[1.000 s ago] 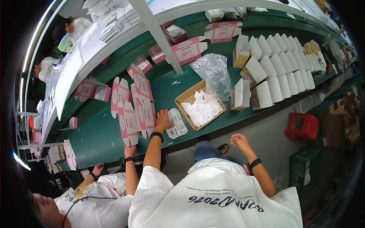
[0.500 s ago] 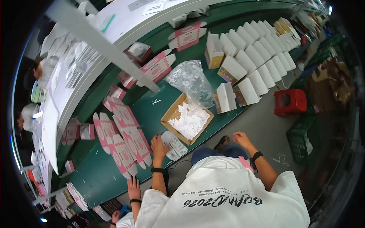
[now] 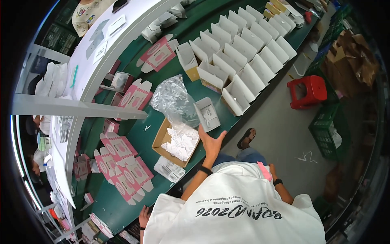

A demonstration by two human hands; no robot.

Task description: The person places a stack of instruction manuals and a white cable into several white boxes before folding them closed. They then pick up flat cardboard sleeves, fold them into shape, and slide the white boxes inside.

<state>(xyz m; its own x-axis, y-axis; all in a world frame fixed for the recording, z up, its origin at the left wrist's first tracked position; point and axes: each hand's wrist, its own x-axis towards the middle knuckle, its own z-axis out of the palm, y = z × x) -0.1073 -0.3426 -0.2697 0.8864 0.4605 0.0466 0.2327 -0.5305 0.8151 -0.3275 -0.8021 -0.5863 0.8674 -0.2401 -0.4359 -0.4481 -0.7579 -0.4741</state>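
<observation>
Left hand [image 3: 211, 144] was spread wide by an open white box [image 3: 209, 116], contact unclear, right hand [image 3: 272, 169] was beside the white shirt [image 3: 235, 185], grip indistinct.

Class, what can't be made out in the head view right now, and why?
Head view throughout:
Right hand: fingers, at least partly hidden by the white shirt.
Left hand and small open box: any contact, too small to tell.
Co-worker's hand: the body beyond, cut off by the lower edge.
Paper slips: printing, too small.
</observation>
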